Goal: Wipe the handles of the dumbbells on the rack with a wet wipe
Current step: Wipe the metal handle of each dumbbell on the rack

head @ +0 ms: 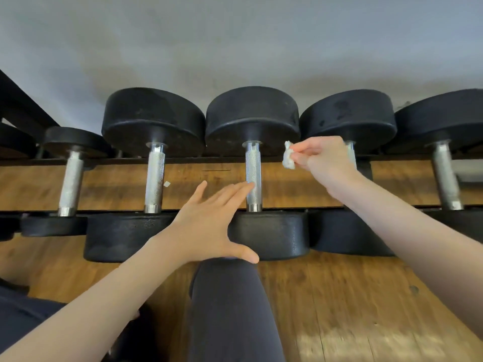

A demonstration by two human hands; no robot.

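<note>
Dumbbells with black round rubber heads and knurled silver steel handles lie side by side on a low black metal rack (287, 160), their handles pointing away from the person and bridging the gap between its two rails. Brown wooden plank flooring (339, 296) shows beneath and in front of them, and a pale grey wall (235, 43) rises behind.

The left hand (206, 226) reaches forward with its fingers straight and spread; the fingertips (247, 186) touch the left side of the middle dumbbell's silver handle (253, 176), while the thumb stretches out along the lower front of that dumbbell's near black head (271, 235). It holds nothing.

The right hand (326, 160) is raised just right of the same handle, apart from it, and pinches a small crumpled white wet wipe (288, 159) between thumb and fingertips. The wipe hangs in the air between the middle handle and the next dumbbell handle to the right (350, 150), which the right hand largely hides. It touches no handle.

Further handles stand to the left (154, 178) and far left (71, 181), another at far right (444, 176). A knee in dark grey legging (227, 304) sits below the left hand, close to the near head of the middle dumbbell.
</note>
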